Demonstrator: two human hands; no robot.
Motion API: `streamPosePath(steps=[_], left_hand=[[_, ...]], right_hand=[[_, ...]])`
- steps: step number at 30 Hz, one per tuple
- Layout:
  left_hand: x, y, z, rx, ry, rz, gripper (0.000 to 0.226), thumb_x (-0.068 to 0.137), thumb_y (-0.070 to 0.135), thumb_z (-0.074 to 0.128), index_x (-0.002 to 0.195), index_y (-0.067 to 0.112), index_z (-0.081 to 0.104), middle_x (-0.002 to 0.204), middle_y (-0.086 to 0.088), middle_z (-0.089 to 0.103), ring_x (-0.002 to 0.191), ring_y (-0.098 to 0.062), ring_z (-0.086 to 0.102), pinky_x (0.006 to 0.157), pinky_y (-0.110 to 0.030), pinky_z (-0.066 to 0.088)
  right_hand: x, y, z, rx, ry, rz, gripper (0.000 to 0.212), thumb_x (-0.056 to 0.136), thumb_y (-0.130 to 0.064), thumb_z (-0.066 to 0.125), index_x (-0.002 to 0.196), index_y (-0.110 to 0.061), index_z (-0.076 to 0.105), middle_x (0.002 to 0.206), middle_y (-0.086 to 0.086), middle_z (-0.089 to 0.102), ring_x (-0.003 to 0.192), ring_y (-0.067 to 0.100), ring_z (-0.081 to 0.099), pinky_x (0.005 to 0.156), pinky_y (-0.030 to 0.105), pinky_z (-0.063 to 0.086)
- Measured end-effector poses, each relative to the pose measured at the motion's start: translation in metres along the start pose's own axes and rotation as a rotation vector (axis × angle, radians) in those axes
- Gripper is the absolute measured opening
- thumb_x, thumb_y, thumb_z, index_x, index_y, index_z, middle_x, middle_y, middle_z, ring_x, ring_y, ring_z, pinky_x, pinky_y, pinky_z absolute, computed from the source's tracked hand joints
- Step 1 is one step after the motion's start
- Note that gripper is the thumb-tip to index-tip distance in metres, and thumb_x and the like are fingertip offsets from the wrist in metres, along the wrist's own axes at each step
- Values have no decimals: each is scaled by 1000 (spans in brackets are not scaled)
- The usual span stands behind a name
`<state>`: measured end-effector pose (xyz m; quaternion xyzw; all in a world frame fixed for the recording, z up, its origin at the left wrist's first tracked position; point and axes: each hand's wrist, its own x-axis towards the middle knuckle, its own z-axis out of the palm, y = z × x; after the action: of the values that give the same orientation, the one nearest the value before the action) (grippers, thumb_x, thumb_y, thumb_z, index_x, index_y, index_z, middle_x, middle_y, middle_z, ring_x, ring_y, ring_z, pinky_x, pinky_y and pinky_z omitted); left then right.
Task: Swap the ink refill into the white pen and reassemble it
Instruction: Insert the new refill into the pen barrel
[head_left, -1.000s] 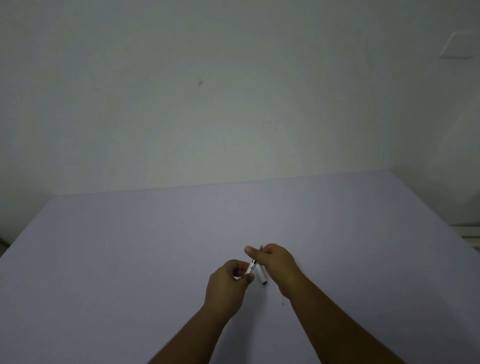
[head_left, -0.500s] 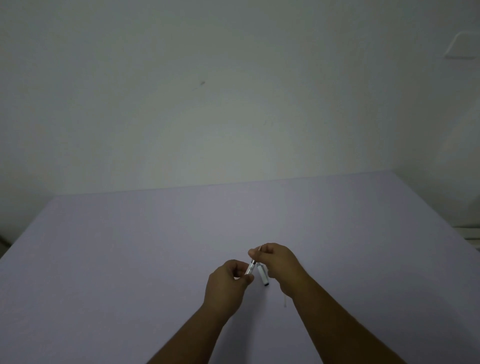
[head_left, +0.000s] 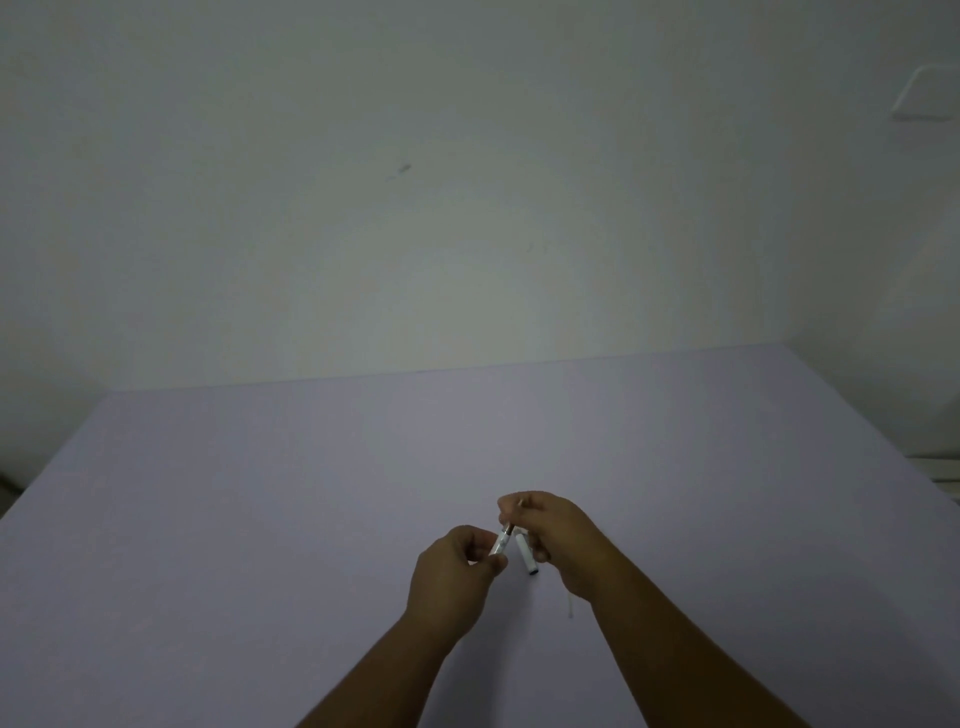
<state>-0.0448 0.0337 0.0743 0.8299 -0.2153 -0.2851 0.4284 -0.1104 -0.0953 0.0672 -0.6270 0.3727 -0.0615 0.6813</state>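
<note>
My left hand (head_left: 457, 574) pinches the lower end of a short white pen barrel (head_left: 502, 543), which tilts up to the right. My right hand (head_left: 558, 540) meets it from the right, with its thumb and forefinger closed on the thin ink refill (head_left: 511, 528) at the barrel's upper mouth. Only a short dark bit of the refill shows. A second white pen piece (head_left: 524, 556) with a dark tip hangs down from my right hand's lower fingers. A thin white rod (head_left: 570, 605) shows beside my right wrist, on the table.
The hands work over a wide lilac table (head_left: 260, 519), near its front middle. A pale wall rises behind the table's far edge. White slats (head_left: 943, 470) show past the right edge.
My right hand has slid down a little toward the barrel, and less of the dark refill sticks out above its fingers. My left hand has held still.
</note>
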Motion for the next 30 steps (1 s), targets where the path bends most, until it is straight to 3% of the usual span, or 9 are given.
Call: streamPosePath(steps=[2, 7, 11, 14, 16, 20, 24, 28, 30], left_hand=[[0, 0, 0, 16, -6, -2, 6, 83, 19, 67, 86, 24, 64, 78, 11, 64, 74, -11, 62, 59, -18, 43], [-2, 0, 0, 8, -21, -8, 6, 83, 20, 67, 85, 25, 64, 78, 11, 64, 75, -9, 61, 59, -18, 42], [-1, 1, -1, 8, -6, -12, 11, 82, 20, 68, 78, 29, 63, 77, 11, 65, 72, -7, 61, 56, -18, 40], [-1, 1, 1, 7, -5, -5, 9, 82, 20, 68, 81, 28, 64, 76, 14, 64, 71, -4, 60, 56, -17, 39], [-1, 2, 1, -10, -11, -14, 8, 82, 20, 68, 82, 27, 64, 77, 12, 65, 73, -6, 61, 57, -18, 41], [2, 4, 1, -16, -9, -28, 6, 81, 20, 69, 83, 25, 66, 76, 10, 65, 71, -9, 62, 56, -18, 42], [3, 2, 3, -20, -32, -27, 8, 81, 21, 69, 79, 28, 65, 76, 10, 66, 69, -8, 61, 56, -18, 42], [4, 1, 3, -29, -17, -38, 11, 80, 21, 69, 75, 29, 63, 75, 10, 66, 68, -8, 61, 56, -19, 43], [5, 1, 3, -6, 3, -22, 12, 80, 22, 69, 74, 30, 62, 73, 11, 65, 66, -4, 60, 54, -17, 39]], right_hand=[[0, -1, -1, -22, -19, -14, 10, 82, -22, 66, 74, -23, 69, 72, -3, 64, 63, 11, 51, 58, 23, 42], [1, 0, 0, -172, 47, 37, 29, 78, -46, 67, 67, -21, 60, 69, -4, 59, 63, 10, 49, 57, 23, 38], [2, 0, -7, -28, -39, 3, 10, 80, -26, 69, 73, -20, 70, 74, -1, 65, 61, 11, 47, 56, 23, 38], [3, -1, -6, -169, 43, 43, 27, 75, -42, 71, 64, -20, 60, 67, -4, 62, 59, 10, 48, 57, 25, 38], [3, -1, -6, -166, 30, 58, 29, 76, -47, 68, 69, -20, 62, 74, -2, 62, 64, 11, 50, 59, 24, 40], [3, -1, -9, -35, -23, 8, 8, 80, -24, 69, 75, -19, 71, 69, -3, 66, 62, 13, 49, 57, 25, 40], [4, -4, -8, -106, 3, 34, 22, 75, -33, 74, 64, -17, 64, 46, -12, 62, 52, 7, 48, 53, 24, 38], [6, -4, -10, -24, -28, 19, 8, 78, -22, 71, 74, -16, 70, 74, 3, 66, 60, 13, 48, 56, 24, 40], [8, -3, -8, 6, -4, 14, 9, 78, -13, 70, 70, -17, 71, 71, 4, 67, 61, 14, 48, 56, 25, 39]])
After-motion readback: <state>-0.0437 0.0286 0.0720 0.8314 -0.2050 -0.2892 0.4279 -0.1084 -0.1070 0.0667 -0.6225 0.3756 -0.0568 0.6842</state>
